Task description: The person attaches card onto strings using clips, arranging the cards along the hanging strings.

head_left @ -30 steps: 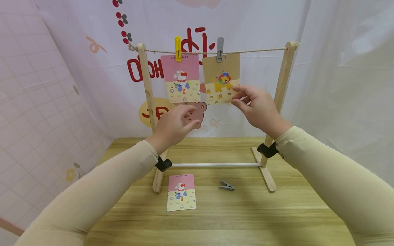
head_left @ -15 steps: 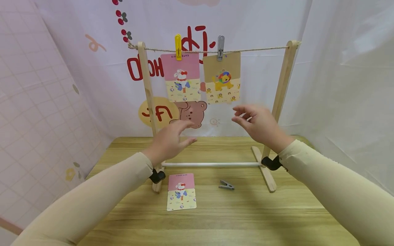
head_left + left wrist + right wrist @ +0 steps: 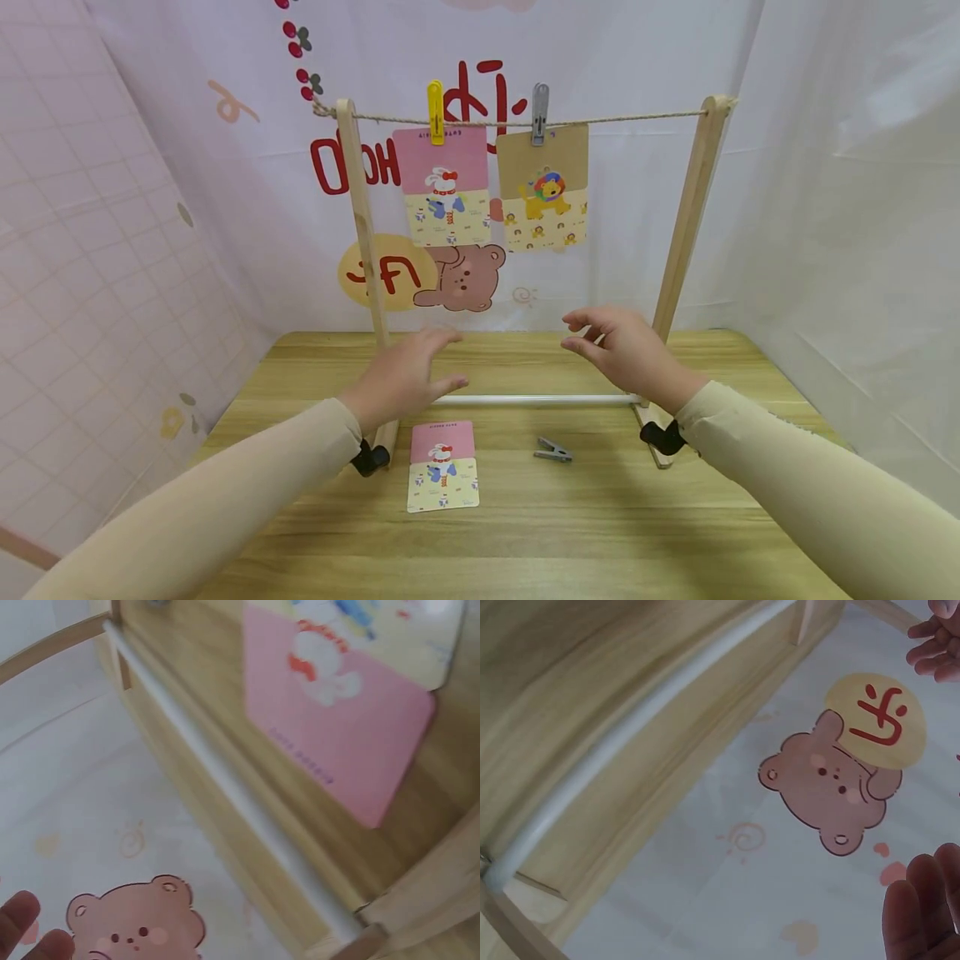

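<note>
Both hands hover in the air in front of the wooden stand, holding nothing. My left hand (image 3: 401, 375) has thumb and fingers spread apart, above a pink and cream rabbit card (image 3: 443, 467) lying on the table. To the right, my right hand (image 3: 626, 350) has its fingers loosely bent, up and to the right of a grey clothespin (image 3: 553, 450) on the table. From the twine (image 3: 622, 119) hang two cards: another rabbit card (image 3: 444, 187) under a yellow clothespin (image 3: 436, 112), and a tan lion card (image 3: 543, 192) under a second grey clothespin (image 3: 540, 114).
The stand has a left post (image 3: 363, 221), a right post (image 3: 690, 212) and a low white rod (image 3: 540, 400) between them. It stands on a wood-grain table (image 3: 525, 554). Behind hangs a white printed cloth (image 3: 600, 283) with a pink bear and red lettering.
My right hand has let go of the lion card's lower edge and come down. The left hand has also lowered, toward the table. Cards and clothespins stay where they were.
</note>
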`<state>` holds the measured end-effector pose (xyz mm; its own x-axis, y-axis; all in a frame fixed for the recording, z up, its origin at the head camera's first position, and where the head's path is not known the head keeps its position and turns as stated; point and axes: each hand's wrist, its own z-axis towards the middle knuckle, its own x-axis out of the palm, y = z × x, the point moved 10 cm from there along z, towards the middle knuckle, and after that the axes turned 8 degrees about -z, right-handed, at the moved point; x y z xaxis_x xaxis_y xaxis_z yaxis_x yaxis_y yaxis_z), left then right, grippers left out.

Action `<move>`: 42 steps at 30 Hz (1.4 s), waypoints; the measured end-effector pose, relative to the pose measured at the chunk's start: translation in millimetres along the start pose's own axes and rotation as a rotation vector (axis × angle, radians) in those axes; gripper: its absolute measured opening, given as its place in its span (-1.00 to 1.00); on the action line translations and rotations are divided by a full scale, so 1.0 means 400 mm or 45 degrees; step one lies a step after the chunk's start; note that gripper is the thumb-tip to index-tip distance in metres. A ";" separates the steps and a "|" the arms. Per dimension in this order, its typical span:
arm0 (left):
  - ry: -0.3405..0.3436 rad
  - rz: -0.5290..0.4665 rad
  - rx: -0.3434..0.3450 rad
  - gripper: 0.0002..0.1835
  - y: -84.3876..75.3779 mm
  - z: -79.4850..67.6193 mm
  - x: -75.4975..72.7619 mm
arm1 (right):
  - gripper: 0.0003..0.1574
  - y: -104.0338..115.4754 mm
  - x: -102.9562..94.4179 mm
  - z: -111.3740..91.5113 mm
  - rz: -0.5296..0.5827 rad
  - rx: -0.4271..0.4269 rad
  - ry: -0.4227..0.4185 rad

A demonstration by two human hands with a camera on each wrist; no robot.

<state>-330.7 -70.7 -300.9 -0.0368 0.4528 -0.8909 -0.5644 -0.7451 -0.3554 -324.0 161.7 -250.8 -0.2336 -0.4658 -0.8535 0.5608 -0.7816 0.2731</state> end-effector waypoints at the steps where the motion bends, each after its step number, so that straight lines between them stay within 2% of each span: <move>1: 0.016 0.010 -0.011 -0.14 0.004 -0.005 0.009 | -0.62 -0.002 0.009 -0.005 0.003 0.002 0.016; 6: 0.095 0.080 -0.051 -0.23 0.016 -0.033 0.052 | -0.60 -0.019 0.060 -0.029 -0.001 0.045 0.123; 10: 0.207 0.103 -0.079 -0.22 0.027 -0.053 0.093 | -0.55 -0.024 0.106 -0.051 -0.014 0.066 0.221; 14: 0.338 0.103 -0.111 -0.19 0.040 -0.071 0.132 | -0.52 -0.017 0.154 -0.071 -0.065 0.008 0.294; 17: 0.424 0.089 -0.128 -0.19 0.049 -0.086 0.158 | -0.51 -0.012 0.201 -0.091 -0.097 -0.048 0.388; 20: 0.524 0.084 -0.116 -0.22 0.051 -0.104 0.186 | -0.49 -0.009 0.252 -0.116 -0.136 -0.089 0.515; 22: 0.582 0.089 -0.078 -0.22 0.045 -0.116 0.203 | -0.46 -0.010 0.282 -0.133 -0.170 -0.092 0.596; 27: 0.660 0.088 -0.023 -0.27 0.032 -0.138 0.231 | -0.42 -0.022 0.333 -0.165 -0.158 0.005 0.725; 31: 0.712 0.053 -0.006 -0.38 0.024 -0.149 0.247 | -0.50 -0.023 0.354 -0.172 -0.169 0.003 0.738; 35: 0.731 0.060 0.031 -0.41 0.023 -0.152 0.263 | -0.64 -0.011 0.367 -0.172 -0.190 -0.086 0.724; 42: 0.706 0.068 0.066 -0.39 0.024 -0.142 0.278 | -0.73 0.017 0.379 -0.166 -0.248 -0.241 0.683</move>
<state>-293.4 -55.4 -419.6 0.3653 0.0791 -0.9275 -0.6138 -0.7286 -0.3038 -303.0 113.4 -407.8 0.0596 -0.0082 -0.9982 0.6910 -0.7213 0.0472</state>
